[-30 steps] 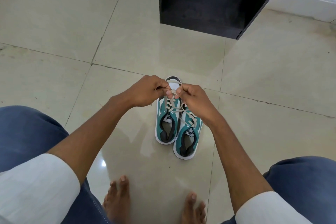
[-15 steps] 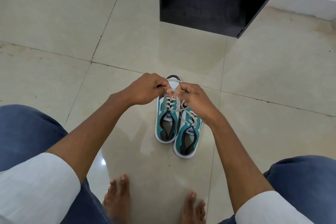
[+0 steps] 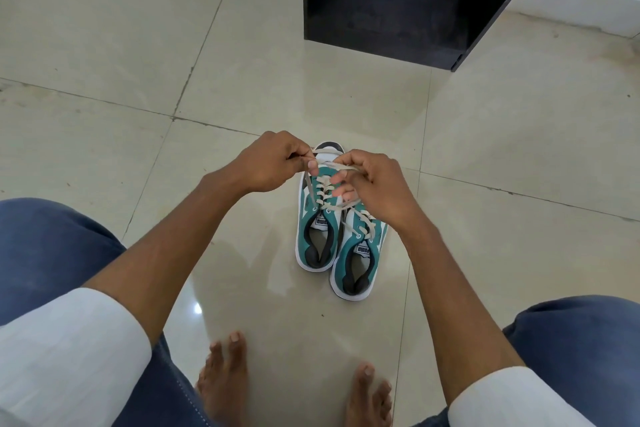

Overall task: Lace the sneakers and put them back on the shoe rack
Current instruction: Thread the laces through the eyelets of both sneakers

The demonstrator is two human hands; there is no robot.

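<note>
Left hand [image 3: 273, 163] fingers pinched tight on a lace [image 3: 341, 167] end, right hand [image 3: 372, 180] pinching the other strand, lower fingers loose over the left sneaker [image 3: 317, 236]. Right sneaker [image 3: 358, 262] touching beside it, centre frame, on glossy tile floor [image 3: 138, 45]. Black rack [image 3: 398, 3] upper right. Tongue labels read PUMA.

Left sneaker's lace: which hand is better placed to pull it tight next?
Left, probably. The left hand pinches the lace end firmly above the left sneaker with a clear outward pull. The right hand has loose fingers spread over the crossings.
</note>
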